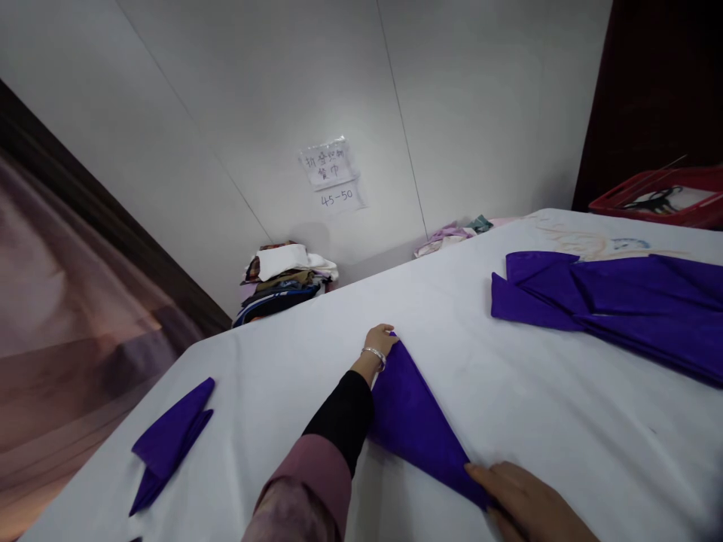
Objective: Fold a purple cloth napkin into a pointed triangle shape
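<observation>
A purple cloth napkin [415,418] lies folded into a long triangle on the white table cover [536,391]. My left hand [382,341], with a bracelet at the wrist, pinches the napkin's far point, fingers closed on it. At the bottom edge, my right hand [528,503] rests flat on the napkin's near corner, fingers stretched out and pressing it down.
A folded purple napkin [169,440] lies at the left of the table. A stack of spread purple napkins [615,305] lies at the right. A red crate [660,197] stands far right. A pile of clothes [285,282] and a paper note [330,175] are by the wall.
</observation>
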The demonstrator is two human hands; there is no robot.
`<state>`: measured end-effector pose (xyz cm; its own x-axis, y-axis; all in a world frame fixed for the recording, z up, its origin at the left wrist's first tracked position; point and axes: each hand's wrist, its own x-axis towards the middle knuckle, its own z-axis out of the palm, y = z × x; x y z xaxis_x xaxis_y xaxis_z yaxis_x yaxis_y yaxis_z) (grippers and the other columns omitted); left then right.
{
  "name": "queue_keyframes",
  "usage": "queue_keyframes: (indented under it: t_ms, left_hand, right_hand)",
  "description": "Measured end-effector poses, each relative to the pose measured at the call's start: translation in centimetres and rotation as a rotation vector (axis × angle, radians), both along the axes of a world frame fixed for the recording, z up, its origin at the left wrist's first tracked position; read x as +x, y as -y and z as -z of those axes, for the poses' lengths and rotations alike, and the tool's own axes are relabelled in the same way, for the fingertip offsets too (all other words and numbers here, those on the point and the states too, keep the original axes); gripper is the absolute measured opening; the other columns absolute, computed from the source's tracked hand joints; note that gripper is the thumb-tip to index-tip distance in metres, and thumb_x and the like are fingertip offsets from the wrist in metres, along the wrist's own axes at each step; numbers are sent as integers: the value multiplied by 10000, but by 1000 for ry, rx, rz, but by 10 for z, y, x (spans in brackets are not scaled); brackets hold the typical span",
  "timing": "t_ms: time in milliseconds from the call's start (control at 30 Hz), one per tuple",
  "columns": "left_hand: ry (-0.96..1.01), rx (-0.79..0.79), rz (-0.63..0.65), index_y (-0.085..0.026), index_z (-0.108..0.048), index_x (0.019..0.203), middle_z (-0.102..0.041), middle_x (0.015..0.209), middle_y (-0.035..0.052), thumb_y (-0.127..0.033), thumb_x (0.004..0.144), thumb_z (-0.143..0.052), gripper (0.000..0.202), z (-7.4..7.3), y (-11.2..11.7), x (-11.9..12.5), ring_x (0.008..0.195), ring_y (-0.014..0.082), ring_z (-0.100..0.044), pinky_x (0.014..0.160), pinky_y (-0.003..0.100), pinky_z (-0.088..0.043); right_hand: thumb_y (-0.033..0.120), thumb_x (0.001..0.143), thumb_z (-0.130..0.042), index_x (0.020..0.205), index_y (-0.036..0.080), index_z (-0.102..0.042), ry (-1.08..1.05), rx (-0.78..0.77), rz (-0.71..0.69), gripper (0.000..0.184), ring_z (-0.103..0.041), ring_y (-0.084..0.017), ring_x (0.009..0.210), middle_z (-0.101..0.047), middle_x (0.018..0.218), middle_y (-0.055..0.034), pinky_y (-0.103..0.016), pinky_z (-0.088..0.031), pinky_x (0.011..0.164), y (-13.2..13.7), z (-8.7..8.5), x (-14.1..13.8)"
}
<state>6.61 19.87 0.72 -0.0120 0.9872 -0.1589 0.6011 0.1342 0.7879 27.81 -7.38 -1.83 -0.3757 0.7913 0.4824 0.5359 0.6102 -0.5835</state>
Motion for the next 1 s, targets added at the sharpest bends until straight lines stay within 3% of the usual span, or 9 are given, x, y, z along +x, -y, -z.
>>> queue_keyframes:
  t_ms: [300, 533, 800, 1000]
  left_hand:
    - [-214, 65, 140, -150, -583, 1007, -602, 1048, 56, -291, 846, -558, 215, -3, -2, 1, 929, 177, -583, 808, 391, -492]
    - [-338, 56, 256, -157, -599, 947, -611, 1011, 46, -307, 843, -560, 187, -9, -14, -2, 894, 168, -585, 799, 380, -487]
    - [-298, 105, 251, -154, -593, 944, -610, 991, 44, -313, 850, -547, 190, -13, -9, -5, 875, 161, -583, 784, 373, -488]
    - [-98, 140, 187, -140, -583, 777, -598, 741, -13, -243, 799, -605, 107, -26, -6, -15, 688, 118, -571, 669, 294, -480]
  right_hand:
    - [61, 772, -443, 1289, 281, -430, 15, 27, 34, 562, -620, -144, 690, -664, 811, -20, -233, -526, 623, 1, 1, 0]
    - [268, 780, -582, 1244, 273, -471, 98, 45, 192, 477, -633, -194, 702, -666, 833, -44, -285, -547, 605, 3, 0, -5]
    - [287, 819, -519, 1196, 232, -489, 195, 102, 306, 382, -627, -204, 709, -654, 853, -68, -307, -538, 601, 5, 15, -9]
    - [338, 838, -508, 1204, 229, -504, 205, -57, 281, 382, -631, -214, 790, -654, 923, -75, -337, -532, 685, 3, 12, -8]
